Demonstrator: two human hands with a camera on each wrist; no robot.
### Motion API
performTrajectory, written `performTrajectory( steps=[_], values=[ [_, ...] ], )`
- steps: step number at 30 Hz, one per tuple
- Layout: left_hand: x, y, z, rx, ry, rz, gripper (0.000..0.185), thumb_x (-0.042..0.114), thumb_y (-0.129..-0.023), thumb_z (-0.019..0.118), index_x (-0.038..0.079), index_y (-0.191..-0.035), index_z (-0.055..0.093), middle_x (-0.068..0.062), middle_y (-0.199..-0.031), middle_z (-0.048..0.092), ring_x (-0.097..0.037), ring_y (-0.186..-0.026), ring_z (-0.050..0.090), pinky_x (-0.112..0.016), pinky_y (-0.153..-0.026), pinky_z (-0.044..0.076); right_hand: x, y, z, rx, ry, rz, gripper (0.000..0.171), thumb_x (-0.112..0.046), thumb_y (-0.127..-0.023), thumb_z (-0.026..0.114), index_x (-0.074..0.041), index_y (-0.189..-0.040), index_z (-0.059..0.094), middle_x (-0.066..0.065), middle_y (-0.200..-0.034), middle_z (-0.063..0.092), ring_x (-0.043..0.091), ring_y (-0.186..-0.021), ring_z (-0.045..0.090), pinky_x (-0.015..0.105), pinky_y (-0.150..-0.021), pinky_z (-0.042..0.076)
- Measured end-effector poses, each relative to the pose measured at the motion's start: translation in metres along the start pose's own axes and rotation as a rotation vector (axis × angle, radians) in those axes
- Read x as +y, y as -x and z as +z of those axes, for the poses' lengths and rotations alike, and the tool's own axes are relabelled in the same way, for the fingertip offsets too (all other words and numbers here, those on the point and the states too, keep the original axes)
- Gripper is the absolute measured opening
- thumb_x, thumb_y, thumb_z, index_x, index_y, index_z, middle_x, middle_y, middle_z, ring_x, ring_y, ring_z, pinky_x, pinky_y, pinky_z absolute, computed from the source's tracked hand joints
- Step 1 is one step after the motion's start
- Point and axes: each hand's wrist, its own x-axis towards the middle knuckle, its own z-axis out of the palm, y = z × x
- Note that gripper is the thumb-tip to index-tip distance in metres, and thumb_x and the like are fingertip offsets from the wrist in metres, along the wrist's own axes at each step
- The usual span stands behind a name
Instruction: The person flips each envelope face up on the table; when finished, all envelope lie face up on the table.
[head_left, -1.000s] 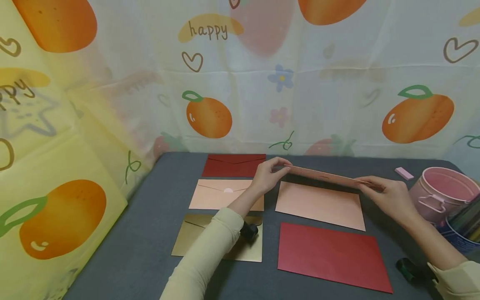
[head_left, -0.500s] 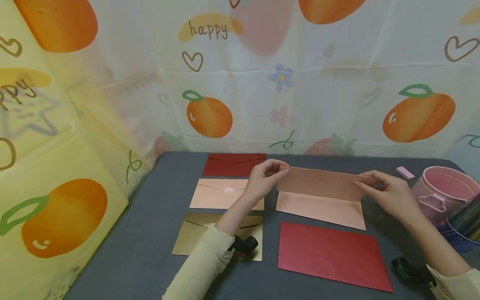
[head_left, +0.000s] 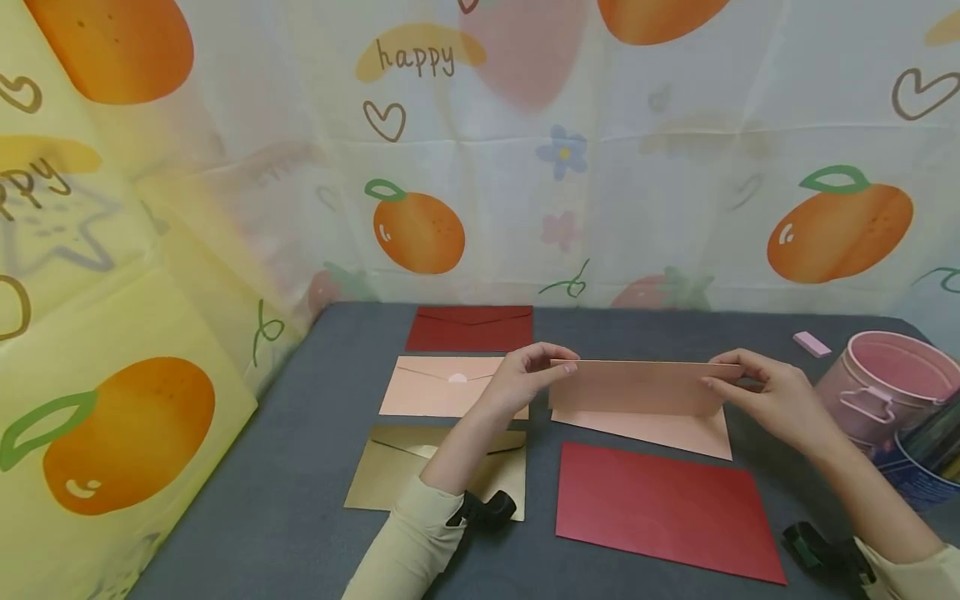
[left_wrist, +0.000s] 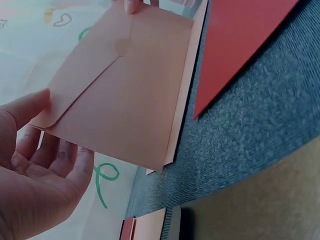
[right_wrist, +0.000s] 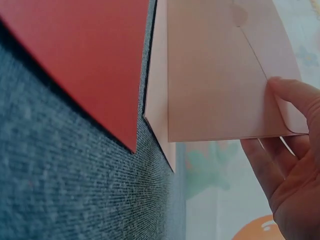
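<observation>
A pink envelope point(head_left: 637, 387) stands on its long edge, held between both hands just above a pink sheet point(head_left: 663, 432) lying on the grey table point(head_left: 315, 500). My left hand point(head_left: 551, 367) pinches its left end and my right hand point(head_left: 720, 375) pinches its right end. In the left wrist view the envelope point(left_wrist: 120, 95) shows its closed flap and a round seal, with the thumb of my left hand point(left_wrist: 52, 132) on its corner. In the right wrist view my right hand point(right_wrist: 280, 120) grips the envelope point(right_wrist: 220, 75) at its corner.
A red sheet point(head_left: 660, 508) lies in front of the pink one. To the left lie a red envelope point(head_left: 468, 329), a sealed pink envelope point(head_left: 438, 392) and a gold envelope point(head_left: 397, 479). A pink bucket point(head_left: 885, 383), a blue container point(head_left: 918, 479) and a pink eraser point(head_left: 812, 343) stand right.
The pink envelope was held almost flat and edge-on; both hands have tipped it upright and brought it down and nearer, over the pink sheet.
</observation>
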Motion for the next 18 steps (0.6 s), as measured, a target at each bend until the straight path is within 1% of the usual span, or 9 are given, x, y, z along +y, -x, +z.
performTrajectory(
  steps=[2, 4, 6, 9, 11, 12, 13, 15, 18],
  values=[
    [-0.001, 0.000, 0.000, -0.009, -0.012, -0.021, 0.025, 0.016, -0.090, 0.072, 0.009, -0.114, 0.070, 0.000, -0.107, 0.068, -0.014, -0.098, 0.062, -0.031, -0.092, 0.047, 0.000, 0.000, 0.001, -0.007, -0.009, 0.002, 0.019, -0.018, -0.087, 0.075, -0.018, -0.104, 0.068, -0.006, -0.091, 0.068, -0.007, -0.082, 0.062, 0.015, -0.062, 0.046],
    [-0.005, -0.001, -0.001, -0.017, -0.037, -0.021, 0.025, 0.013, -0.089, 0.072, 0.008, -0.113, 0.069, 0.000, -0.103, 0.068, -0.013, -0.094, 0.062, -0.034, -0.090, 0.048, 0.001, 0.001, 0.001, -0.020, -0.018, 0.012, 0.022, -0.019, -0.088, 0.075, -0.017, -0.108, 0.067, -0.006, -0.094, 0.069, -0.010, -0.084, 0.061, 0.015, -0.062, 0.046],
    [-0.009, -0.001, -0.002, -0.028, -0.094, -0.013, 0.021, 0.012, -0.088, 0.073, 0.006, -0.108, 0.069, 0.000, -0.095, 0.067, -0.013, -0.086, 0.061, -0.031, -0.080, 0.050, 0.002, 0.002, 0.001, -0.037, -0.019, 0.027, 0.026, -0.020, -0.088, 0.075, -0.017, -0.112, 0.065, -0.007, -0.097, 0.069, -0.012, -0.086, 0.059, 0.015, -0.063, 0.046],
    [-0.016, -0.001, -0.005, -0.042, -0.201, 0.009, 0.015, 0.011, -0.088, 0.073, 0.003, -0.100, 0.068, 0.001, -0.083, 0.063, -0.014, -0.075, 0.056, -0.028, -0.065, 0.046, 0.005, 0.003, 0.000, -0.056, 0.001, 0.049, 0.028, -0.022, -0.088, 0.075, -0.017, -0.113, 0.064, -0.006, -0.097, 0.069, -0.016, -0.087, 0.056, 0.016, -0.063, 0.045],
    [-0.019, 0.000, -0.007, -0.047, -0.269, 0.012, 0.012, 0.011, -0.089, 0.072, 0.003, -0.098, 0.068, 0.000, -0.082, 0.063, -0.015, -0.074, 0.055, -0.024, -0.060, 0.042, 0.008, 0.004, 0.001, -0.066, 0.023, 0.054, 0.024, -0.022, -0.087, 0.075, -0.016, -0.109, 0.066, -0.005, -0.095, 0.069, -0.017, -0.087, 0.055, 0.015, -0.064, 0.045],
    [-0.020, 0.000, -0.008, -0.048, -0.293, 0.008, 0.012, 0.011, -0.089, 0.071, 0.004, -0.099, 0.069, 0.000, -0.085, 0.065, -0.014, -0.076, 0.056, -0.024, -0.060, 0.043, 0.009, 0.005, 0.001, -0.075, 0.040, 0.058, 0.022, -0.023, -0.087, 0.075, -0.016, -0.106, 0.067, -0.005, -0.093, 0.069, -0.018, -0.087, 0.053, 0.015, -0.065, 0.045],
    [-0.021, 0.000, -0.009, -0.050, -0.320, 0.003, 0.012, 0.010, -0.089, 0.071, 0.005, -0.099, 0.069, -0.001, -0.087, 0.065, -0.014, -0.077, 0.057, -0.024, -0.059, 0.044, 0.011, 0.005, 0.001, -0.082, 0.058, 0.059, 0.020, -0.022, -0.087, 0.076, -0.015, -0.103, 0.068, -0.003, -0.092, 0.069, -0.016, -0.087, 0.055, 0.014, -0.066, 0.045],
    [-0.023, 0.000, -0.010, -0.056, -0.362, 0.000, 0.013, 0.010, -0.089, 0.071, 0.005, -0.101, 0.071, -0.002, -0.091, 0.068, -0.012, -0.080, 0.058, -0.024, -0.062, 0.047, 0.013, 0.007, 0.001, -0.105, 0.101, 0.066, 0.017, -0.023, -0.085, 0.077, -0.013, -0.096, 0.069, -0.002, -0.089, 0.070, -0.006, -0.088, 0.062, 0.016, -0.067, 0.047],
    [-0.027, -0.001, -0.011, -0.068, -0.426, 0.009, 0.014, 0.009, -0.088, 0.071, 0.006, -0.102, 0.072, -0.003, -0.096, 0.070, -0.012, -0.086, 0.061, -0.025, -0.070, 0.050, 0.015, 0.007, 0.001, -0.156, 0.158, 0.088, 0.019, -0.027, -0.084, 0.078, -0.011, -0.093, 0.071, 0.000, -0.087, 0.071, 0.018, -0.090, 0.068, 0.026, -0.068, 0.050]
  ],
)
